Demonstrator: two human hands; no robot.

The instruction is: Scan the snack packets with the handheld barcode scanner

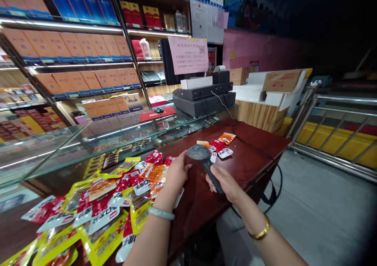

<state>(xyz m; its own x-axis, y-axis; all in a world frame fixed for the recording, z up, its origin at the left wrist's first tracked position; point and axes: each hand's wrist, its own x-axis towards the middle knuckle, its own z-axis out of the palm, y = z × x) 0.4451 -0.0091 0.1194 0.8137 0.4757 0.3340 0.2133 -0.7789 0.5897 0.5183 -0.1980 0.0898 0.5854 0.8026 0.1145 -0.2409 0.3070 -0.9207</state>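
My right hand (222, 181) is wrapped round the handle of a dark grey barcode scanner (198, 153), its head pointing left over the table. Close to the scanner's head is my left hand (177, 171), fingers partly bent and apart, with nothing seen in them. Red-and-white, orange and yellow snack packets (100, 207) lie in a pile on the left of the dark red table (200, 215), some partly hidden behind my left hand and forearm. Beyond the scanner, several small red, white and orange packets (224, 152) form a separate group.
A glass display counter (118, 134) runs along the table's far side, carrying a cash register (203, 99) and a mouse (159, 110). Black cable (279, 171) loops over the table's right edge. A metal railing (338, 140) stands at right; boxed goods (85, 83) fill the shelves.
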